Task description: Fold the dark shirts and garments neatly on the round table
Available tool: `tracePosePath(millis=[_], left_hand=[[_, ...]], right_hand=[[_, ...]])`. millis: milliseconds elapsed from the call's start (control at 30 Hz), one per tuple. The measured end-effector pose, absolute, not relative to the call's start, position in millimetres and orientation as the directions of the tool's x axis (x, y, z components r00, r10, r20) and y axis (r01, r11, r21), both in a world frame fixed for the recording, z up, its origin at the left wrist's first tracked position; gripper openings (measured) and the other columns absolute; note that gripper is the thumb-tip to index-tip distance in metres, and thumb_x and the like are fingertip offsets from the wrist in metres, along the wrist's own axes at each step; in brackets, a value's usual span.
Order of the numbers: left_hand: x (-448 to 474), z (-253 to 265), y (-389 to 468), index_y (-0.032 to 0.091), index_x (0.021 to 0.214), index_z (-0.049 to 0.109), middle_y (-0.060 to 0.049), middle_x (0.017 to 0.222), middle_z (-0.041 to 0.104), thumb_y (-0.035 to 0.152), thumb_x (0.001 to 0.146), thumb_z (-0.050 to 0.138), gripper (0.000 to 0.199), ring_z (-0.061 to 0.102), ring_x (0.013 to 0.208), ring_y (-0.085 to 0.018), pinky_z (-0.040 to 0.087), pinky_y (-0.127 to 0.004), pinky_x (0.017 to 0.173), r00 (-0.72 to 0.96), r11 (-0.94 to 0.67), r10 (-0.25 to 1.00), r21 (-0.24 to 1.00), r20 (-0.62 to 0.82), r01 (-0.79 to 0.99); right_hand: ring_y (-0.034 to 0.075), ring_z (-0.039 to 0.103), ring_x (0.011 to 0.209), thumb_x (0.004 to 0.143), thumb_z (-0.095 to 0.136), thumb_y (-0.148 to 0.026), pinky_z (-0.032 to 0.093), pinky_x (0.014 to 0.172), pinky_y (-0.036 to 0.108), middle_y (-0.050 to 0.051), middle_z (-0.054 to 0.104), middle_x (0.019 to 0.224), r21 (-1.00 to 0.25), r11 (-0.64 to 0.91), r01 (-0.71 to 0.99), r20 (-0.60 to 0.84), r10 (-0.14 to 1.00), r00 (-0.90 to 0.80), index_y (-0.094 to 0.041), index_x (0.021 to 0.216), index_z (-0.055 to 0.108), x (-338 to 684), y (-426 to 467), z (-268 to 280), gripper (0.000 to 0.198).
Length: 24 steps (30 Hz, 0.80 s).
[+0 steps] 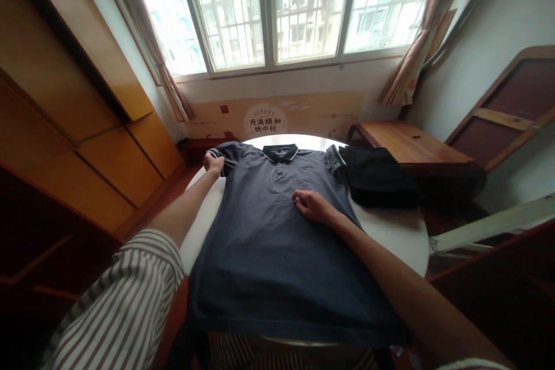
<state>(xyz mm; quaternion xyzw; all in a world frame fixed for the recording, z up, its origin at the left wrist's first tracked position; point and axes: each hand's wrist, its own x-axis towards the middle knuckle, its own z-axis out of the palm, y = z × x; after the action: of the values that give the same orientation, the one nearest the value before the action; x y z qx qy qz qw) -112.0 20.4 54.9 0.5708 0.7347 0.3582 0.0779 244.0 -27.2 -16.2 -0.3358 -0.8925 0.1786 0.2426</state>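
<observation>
A dark grey-blue polo shirt (269,243) lies front side up, collar away from me, spread over a white round table (399,234). Its lower hem hangs at the near edge. My left hand (213,163) is closed on the cuff of the left-side sleeve, which has white trim. Over the chest of the shirt is my right hand (313,206), its fingers curled in. No fabric is visibly pulled up there, and whether it touches the shirt is hard to tell.
Folded black cloth (379,176) lies on the table's right side, against the other sleeve. Behind it stands a wooden desk (416,141). Wooden cabinets (108,167) line the left, and a window (303,6) with curtains is ahead. A pale metal bar (494,222) extends at right.
</observation>
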Motion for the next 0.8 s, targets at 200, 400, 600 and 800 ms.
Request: tracePosePath(millis=[200, 400, 600, 800], left_hand=[[-61.3, 50.7, 21.8, 0.013, 0.141, 0.045, -0.013, 0.133, 0.059, 0.026, 0.096, 0.055, 0.047, 0.058, 0.120, -0.028, 0.042, -0.037, 0.102, -0.066, -0.001, 0.956, 0.232, 0.284, 0.973], [-35.4, 0.4, 17.4, 0.021, 0.130, 0.064, -0.015, 0.122, 0.063, 0.052, 0.095, 0.052, 0.048, 0.064, 0.109, -0.032, 0.049, -0.038, 0.093, -0.012, -0.018, 0.982, 0.159, 0.190, 0.987], [-43.4, -17.5, 15.7, 0.023, 0.131, 0.065, -0.012, 0.117, 0.065, 0.046, 0.100, 0.041, 0.046, 0.064, 0.108, -0.028, 0.047, -0.035, 0.094, -0.033, -0.015, 0.960, 0.167, 0.277, 0.986], [-48.3, -27.3, 24.3, 0.024, 0.125, 0.069, -0.010, 0.112, 0.068, 0.044, 0.097, 0.045, 0.042, 0.066, 0.103, -0.027, 0.049, -0.034, 0.090, -0.017, -0.044, 0.942, 0.174, 0.334, 0.984]], right_hand=[[0.013, 0.047, 0.058, 0.079, 0.052, -0.007, 0.035, 0.061, 0.023, 0.000, 0.060, 0.068, -0.500, 0.699, 0.510, 0.306, 0.694, -0.651, -0.017, 0.092, 0.066, 243.3, -26.7, -16.9, 0.022], [0.013, 0.050, 0.061, 0.080, 0.052, -0.007, 0.037, 0.064, 0.024, 0.002, 0.061, 0.072, -0.496, 0.709, 0.501, 0.321, 0.686, -0.653, -0.014, 0.094, 0.068, 244.6, -29.0, -15.7, 0.022], [0.015, 0.058, 0.070, 0.086, 0.052, -0.010, 0.042, 0.070, 0.024, 0.004, 0.067, 0.083, -0.456, 0.689, 0.564, 0.317, 0.718, -0.620, -0.015, 0.100, 0.069, 245.7, -30.7, -15.4, 0.023], [0.027, 0.061, 0.105, 0.093, 0.052, -0.028, 0.047, 0.088, 0.032, 0.017, 0.066, 0.114, -0.211, 0.360, 0.909, 0.323, 0.903, -0.283, -0.012, 0.112, 0.068, 273.7, 17.0, 24.0, 0.029]])
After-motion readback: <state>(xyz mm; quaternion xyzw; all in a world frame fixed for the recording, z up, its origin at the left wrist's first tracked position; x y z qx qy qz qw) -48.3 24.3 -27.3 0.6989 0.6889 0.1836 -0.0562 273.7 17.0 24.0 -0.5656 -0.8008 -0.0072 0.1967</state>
